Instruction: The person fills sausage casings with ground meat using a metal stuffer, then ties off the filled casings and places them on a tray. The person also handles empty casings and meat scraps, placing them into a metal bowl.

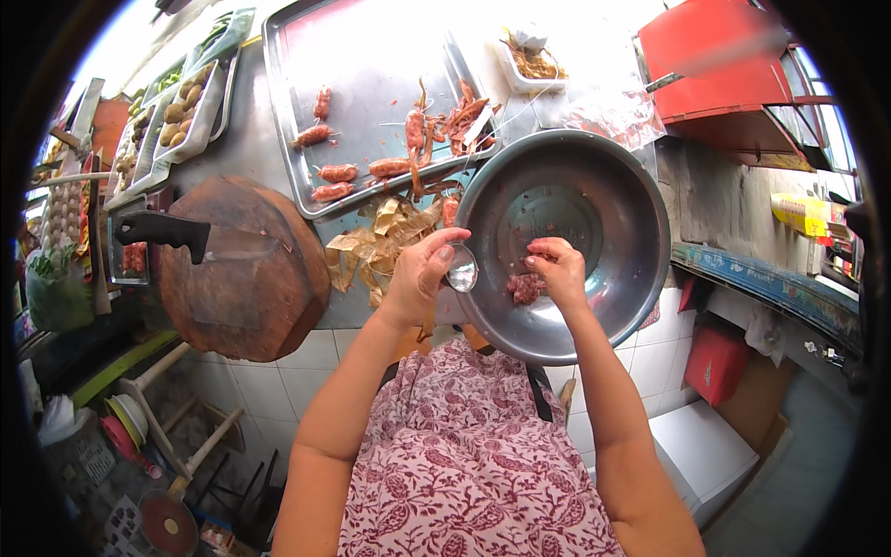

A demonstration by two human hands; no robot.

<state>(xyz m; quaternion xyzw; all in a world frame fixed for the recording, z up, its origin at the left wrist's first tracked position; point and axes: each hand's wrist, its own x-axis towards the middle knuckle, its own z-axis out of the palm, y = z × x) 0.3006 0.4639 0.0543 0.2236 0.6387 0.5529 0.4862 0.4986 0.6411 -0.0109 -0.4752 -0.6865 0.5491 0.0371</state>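
Note:
My left hand [419, 277] grips a small, shiny metal cup or funnel [462, 268] by its side, at the left rim of a large metal bowl [626, 278]. Over the inside of that bowl is my right hand [560, 270], thumb and fingertips drawn together beside a lump of minced meat [525, 287]. Whether a scrap of meat is between those fingertips is hard to tell. Behind the bowl, a metal tray [362, 76] bears several tied raw sausages [337, 173] and a heap of dried casing strips [468, 124]. Another sausage [450, 210] lies close to the bowl's left rim.
Crumpled brown wrapping [379, 240] lies left of my left hand. A knife with a black handle [163, 231] rests on a thick wooden chopping block [230, 306]. White tubs of produce [186, 115] stand at the far left; a white container [532, 59] sits behind the bowl.

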